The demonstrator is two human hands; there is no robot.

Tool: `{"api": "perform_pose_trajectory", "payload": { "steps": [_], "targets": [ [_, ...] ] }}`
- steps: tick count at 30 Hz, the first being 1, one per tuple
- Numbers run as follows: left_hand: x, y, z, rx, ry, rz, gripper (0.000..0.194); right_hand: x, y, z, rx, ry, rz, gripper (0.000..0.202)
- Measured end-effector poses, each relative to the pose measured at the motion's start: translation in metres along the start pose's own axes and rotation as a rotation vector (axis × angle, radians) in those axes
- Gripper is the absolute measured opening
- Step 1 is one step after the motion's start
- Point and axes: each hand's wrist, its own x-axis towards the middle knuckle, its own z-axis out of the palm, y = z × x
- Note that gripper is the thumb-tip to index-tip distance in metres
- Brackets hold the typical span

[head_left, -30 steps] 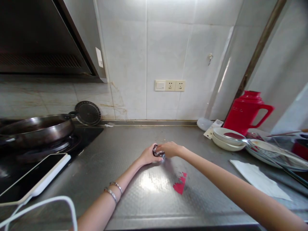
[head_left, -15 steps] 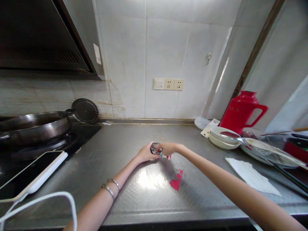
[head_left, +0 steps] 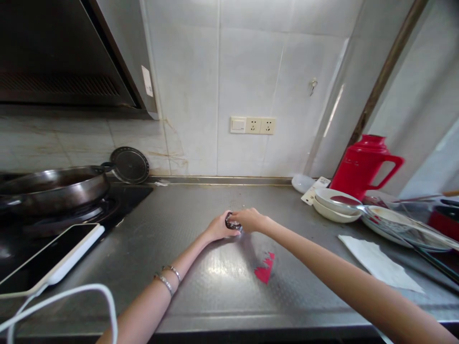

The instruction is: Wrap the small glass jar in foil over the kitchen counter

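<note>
In the middle of the steel counter, my left hand is closed around a small, round, dark-rimmed, shiny container that looks like a glass jar or cup. My right hand reaches over from the right, its fingers bent down at the container's mouth. Those fingertips are hidden, and what they grip, if anything, does not show. A torn red scrap lies on the counter in front of my hands.
At left, a pan sits on the stove near a phone with a white cable. To the right stand stacked bowls, a red thermos, plates and a white paper sheet.
My right hand has shifted slightly over the container, its back raised a bit and its lower fingers no longer showing. My left hand keeps its hold. The view has moved slightly.
</note>
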Motion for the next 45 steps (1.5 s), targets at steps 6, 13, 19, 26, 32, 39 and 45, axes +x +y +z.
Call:
{"api": "perform_pose_trajectory", "payload": {
  "steps": [6,13,19,26,32,39,45],
  "targets": [
    [0.001,-0.005,0.002,0.018,0.002,-0.006,0.081,-0.008,-0.002,0.004,0.027,0.034,0.074,0.03],
    [-0.001,-0.002,0.0,0.048,-0.012,-0.012,0.079,-0.013,0.004,0.006,0.228,-0.049,0.077,0.036],
    [-0.001,0.002,-0.001,0.036,-0.021,-0.016,0.08,-0.015,0.006,0.007,0.353,-0.062,-0.001,0.024],
    [0.001,0.001,-0.001,-0.008,-0.005,-0.005,0.08,-0.026,0.012,0.009,0.03,0.104,-0.038,0.033],
    [0.0,0.003,-0.002,-0.054,-0.006,-0.021,0.085,-0.026,0.017,0.005,-0.129,0.126,-0.145,0.026],
    [0.003,-0.004,-0.002,-0.118,0.024,0.01,0.089,-0.017,0.012,0.002,-0.281,0.133,-0.251,0.011],
    [0.0,0.006,-0.007,-0.159,0.092,0.084,0.089,-0.023,0.009,-0.005,-0.347,0.212,-0.229,0.015]
  ]
}}
